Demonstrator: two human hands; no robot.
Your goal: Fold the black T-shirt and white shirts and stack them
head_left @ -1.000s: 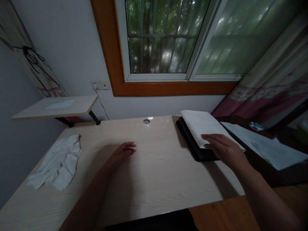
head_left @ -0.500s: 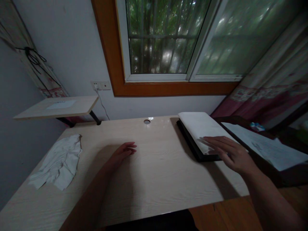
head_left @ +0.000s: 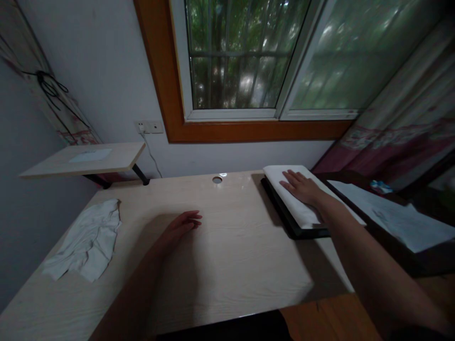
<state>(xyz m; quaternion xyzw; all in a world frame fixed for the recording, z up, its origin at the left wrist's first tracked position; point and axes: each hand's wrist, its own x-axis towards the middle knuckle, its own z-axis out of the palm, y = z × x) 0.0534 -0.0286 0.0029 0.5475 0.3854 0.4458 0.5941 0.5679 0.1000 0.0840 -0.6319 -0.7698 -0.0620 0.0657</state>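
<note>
Palm down, my right hand lies on a white folded sheet, its fingers spread and pointing toward the window. I cannot tell whether the sheet is paper or cloth. Beneath it is a flat black object, mostly covered, at the right end of the desk. My left hand is over the middle of the desk with loosely bent fingers set apart and nothing in them. A crumpled white cloth rests farther left, away from both hands.
A small raised shelf with a paper on it stands at the back left. Behind the desk are a wall socket and a window. Right of the desk, a large sheet of paper lies on a dark surface. A cable hole is near the back edge.
My right hand has slid from the near edge of the white folded sheet toward its far part, and the fingers have spread. My left hand has stayed in place.
</note>
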